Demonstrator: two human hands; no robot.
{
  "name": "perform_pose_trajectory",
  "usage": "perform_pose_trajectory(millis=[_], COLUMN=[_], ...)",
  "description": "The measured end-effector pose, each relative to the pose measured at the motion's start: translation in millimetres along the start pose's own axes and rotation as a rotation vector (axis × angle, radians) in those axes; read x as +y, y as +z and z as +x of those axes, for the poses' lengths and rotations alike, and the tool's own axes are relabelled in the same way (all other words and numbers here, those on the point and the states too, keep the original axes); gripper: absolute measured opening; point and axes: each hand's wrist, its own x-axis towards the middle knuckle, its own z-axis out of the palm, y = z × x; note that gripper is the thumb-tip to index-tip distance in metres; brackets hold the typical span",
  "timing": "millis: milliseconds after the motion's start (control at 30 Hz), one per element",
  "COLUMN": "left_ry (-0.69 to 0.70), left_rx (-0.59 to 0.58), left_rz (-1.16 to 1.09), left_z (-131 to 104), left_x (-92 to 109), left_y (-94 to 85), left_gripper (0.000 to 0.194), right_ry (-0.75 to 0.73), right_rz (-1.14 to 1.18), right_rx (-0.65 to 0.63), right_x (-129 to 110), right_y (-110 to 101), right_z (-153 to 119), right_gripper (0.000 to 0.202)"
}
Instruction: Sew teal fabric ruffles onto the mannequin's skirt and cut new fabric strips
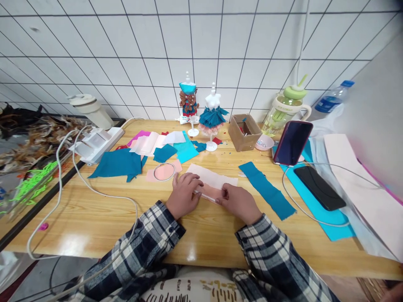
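A pale pink strip of paper or cloth (217, 178) lies on the wooden table, its near edge folded over a darker pink part. My left hand (185, 193) pinches the strip's left end between thumb and fingers. At the right end, my right hand (239, 201) grips the near edge with thumb and forefinger. A metal ring (164, 172) rests on a pink piece beside my left hand. To the right of my right hand lies a long teal strip (267, 189). Behind the hands stand two small dress forms, one in a teal pleated skirt (213, 119), one in brown and turquoise (189, 100).
Teal cloth (116, 164) and a white power strip (99, 142) lie left, with a cable looping near my left forearm. A cardboard box (248, 140), propped phone (292, 142), flat phone (319, 188) and green-lidded bottle (283, 111) stand or lie right. A tiled wall (135, 37) rises behind.
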Motion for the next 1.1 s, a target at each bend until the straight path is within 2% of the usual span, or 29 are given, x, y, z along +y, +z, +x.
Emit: perform_pose_trajectory(millis=[100, 133, 233, 300, 367, 433, 533, 767, 1000, 1100], left_ry=[0.259, 0.302, 0.307, 0.314, 0.326, 0.330, 0.326, 0.261, 0.236, 0.235], left_rx=[-0.141, -0.197, -0.285, -0.283, -0.259, -0.245, -0.246, -0.232, -0.204, -0.172], left_rz=[0.028, 0.044, 0.110, 0.145, 0.167, 0.182, 0.195, 0.204, 0.201, 0.204], left_z=[-10.1, -13.7, -21.3, -22.9, -22.9, -22.6, -22.8, -23.4, -22.5, -22.4], left_x=[8.3, 10.9, 15.0, 14.7, 13.2, 11.9, 11.6, 14.0, 15.6, 13.9], left_y=[1.5, 3.5, 10.7, 14.0, 15.5, 15.8, 15.3, 12.3, 11.9, 12.9], left_gripper=[0.050, 0.058, 0.068, 0.069, 0.071, 0.072, 0.070, 0.067, 0.067, 0.069], right_ry=[-0.028, -0.042, -0.096, -0.179, -0.297, -0.393, -0.448, -0.326, -0.322, -0.306], right_rz=[0.056, 0.077, 0.123, 0.113, 0.047, -0.050, -0.129, 0.030, -0.038, -0.015], right_rx=[0.022, 0.029, 0.116, 0.229, 0.287, 0.253, 0.187, 0.350, 0.264, 0.269], right_x=[1.8, 2.8, 7.9, 11.7, 14.6, 16.3, 18.4, 34.5, 37.4, 36.8], right_y=[1.2, 0.8, -1.9, -3.2, -2.4, 0.3, 4.2, -0.2, 3.2, 3.5], right_z=[2.8, 3.1, 0.1, -4.9, -10.6, -14.9, -17.0, -10.7, -6.8, -6.3], right_gripper=[0.020, 0.018, 0.012, 0.016, 0.023, 0.025, 0.023, 0.030, 0.028, 0.026])
